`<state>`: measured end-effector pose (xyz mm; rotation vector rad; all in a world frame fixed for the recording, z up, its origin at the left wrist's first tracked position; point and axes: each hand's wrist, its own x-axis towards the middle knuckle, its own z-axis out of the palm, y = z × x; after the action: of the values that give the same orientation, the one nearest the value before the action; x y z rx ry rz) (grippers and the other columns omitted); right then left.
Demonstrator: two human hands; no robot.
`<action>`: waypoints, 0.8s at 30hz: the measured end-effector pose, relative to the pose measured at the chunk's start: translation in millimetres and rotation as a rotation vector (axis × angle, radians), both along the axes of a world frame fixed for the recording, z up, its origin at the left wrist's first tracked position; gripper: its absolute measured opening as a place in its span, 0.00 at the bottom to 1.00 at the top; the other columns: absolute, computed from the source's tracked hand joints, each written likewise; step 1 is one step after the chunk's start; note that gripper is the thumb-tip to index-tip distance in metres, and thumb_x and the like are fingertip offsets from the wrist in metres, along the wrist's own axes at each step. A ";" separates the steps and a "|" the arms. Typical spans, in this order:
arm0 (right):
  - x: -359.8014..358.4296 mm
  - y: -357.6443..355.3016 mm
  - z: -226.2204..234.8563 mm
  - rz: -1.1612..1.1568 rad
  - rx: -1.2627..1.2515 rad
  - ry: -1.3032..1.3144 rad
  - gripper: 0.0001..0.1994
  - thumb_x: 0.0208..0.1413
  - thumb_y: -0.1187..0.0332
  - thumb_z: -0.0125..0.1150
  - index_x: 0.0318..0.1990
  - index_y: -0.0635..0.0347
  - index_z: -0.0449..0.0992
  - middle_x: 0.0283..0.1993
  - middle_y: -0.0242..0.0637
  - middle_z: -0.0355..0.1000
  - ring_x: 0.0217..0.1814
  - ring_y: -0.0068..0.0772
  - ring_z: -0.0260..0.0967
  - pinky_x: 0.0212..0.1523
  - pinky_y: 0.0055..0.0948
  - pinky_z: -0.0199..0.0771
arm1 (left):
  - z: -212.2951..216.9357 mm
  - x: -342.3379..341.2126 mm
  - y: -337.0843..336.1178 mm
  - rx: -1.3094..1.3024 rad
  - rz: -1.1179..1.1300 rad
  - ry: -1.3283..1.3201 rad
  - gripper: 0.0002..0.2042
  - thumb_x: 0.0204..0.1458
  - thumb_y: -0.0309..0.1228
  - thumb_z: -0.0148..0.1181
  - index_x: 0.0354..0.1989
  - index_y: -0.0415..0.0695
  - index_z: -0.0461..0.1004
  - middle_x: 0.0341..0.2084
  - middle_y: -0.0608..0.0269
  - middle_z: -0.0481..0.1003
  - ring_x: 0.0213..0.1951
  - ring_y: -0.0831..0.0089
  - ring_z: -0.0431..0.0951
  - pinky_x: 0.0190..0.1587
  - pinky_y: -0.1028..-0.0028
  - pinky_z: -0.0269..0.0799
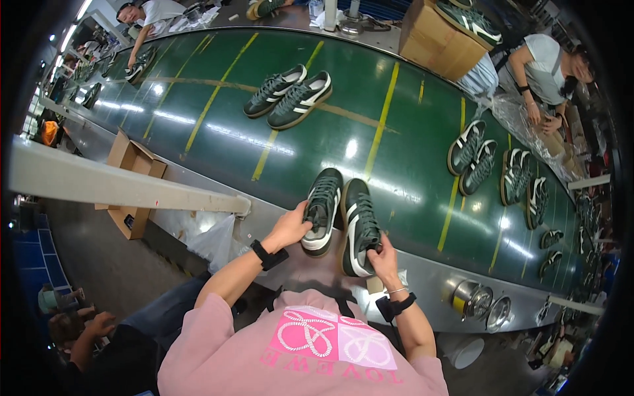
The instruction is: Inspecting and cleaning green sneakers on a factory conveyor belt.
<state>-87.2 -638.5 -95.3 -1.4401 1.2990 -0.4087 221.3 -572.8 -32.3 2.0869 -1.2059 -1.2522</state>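
Observation:
My left hand (291, 228) grips the heel of a dark green sneaker with white stripes (323, 206) at the near edge of the green conveyor belt (370, 112). Beside it lies the matching sneaker (357, 223), and my right hand (382, 256) holds its heel end. Both shoes point away from me, side by side and almost touching. Each wrist wears a black strap, and the right also carries a thin bracelet.
More pairs of the same sneakers lie on the belt: one pair (288, 96) at the far middle, several (496, 168) to the right. A person (551, 69) works at the far right, another (148, 16) at the far left. Cardboard boxes (134, 175) sit lower left.

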 end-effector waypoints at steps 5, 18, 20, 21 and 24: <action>28.5 -106.2 47.1 -0.094 -0.314 0.045 0.36 0.47 0.72 0.57 0.69 0.59 0.63 0.21 0.30 0.62 0.23 0.20 0.59 0.27 0.26 0.66 | 28.2 -1.7 -108.4 -0.266 0.076 -0.098 0.33 0.51 0.34 0.54 0.68 0.41 0.57 0.39 0.33 0.77 0.45 0.35 0.76 0.50 0.49 0.70; 62.4 -208.4 -18.7 -0.167 -0.034 -0.300 0.13 0.67 0.67 0.57 0.54 0.63 0.75 0.41 0.31 0.76 0.41 0.19 0.71 0.46 0.21 0.74 | -48.2 113.5 -313.3 -0.429 0.259 -0.695 0.41 0.44 0.41 0.73 0.68 0.67 0.59 0.69 0.44 0.52 0.72 0.44 0.46 0.63 0.32 0.47; 59.2 -181.7 -23.2 -0.078 0.059 -0.328 0.11 0.67 0.70 0.55 0.52 0.64 0.77 0.38 0.30 0.77 0.40 0.18 0.72 0.45 0.20 0.74 | -55.9 142.7 -325.9 -0.307 0.189 -0.815 0.41 0.41 0.44 0.75 0.66 0.72 0.60 0.71 0.43 0.47 0.74 0.41 0.40 0.64 0.29 0.42; 60.3 -168.7 -20.4 -0.040 0.119 -0.308 0.10 0.67 0.72 0.55 0.51 0.64 0.77 0.38 0.31 0.78 0.39 0.18 0.72 0.45 0.20 0.74 | -60.0 156.9 -331.5 -0.219 0.172 -0.877 0.38 0.39 0.45 0.76 0.63 0.67 0.66 0.71 0.42 0.49 0.74 0.42 0.39 0.64 0.28 0.42; 53.5 -141.9 -16.9 0.002 0.204 -0.279 0.10 0.67 0.74 0.53 0.50 0.65 0.78 0.38 0.32 0.79 0.39 0.19 0.74 0.45 0.20 0.74 | -63.1 194.4 -349.7 0.117 0.107 -0.813 0.36 0.37 0.47 0.77 0.60 0.65 0.71 0.71 0.46 0.51 0.75 0.49 0.39 0.63 0.27 0.45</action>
<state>-33.7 -780.4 -112.2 -1.1675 1.0813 -0.4449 415.7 -922.5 -95.4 2.8226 -1.3046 -0.4067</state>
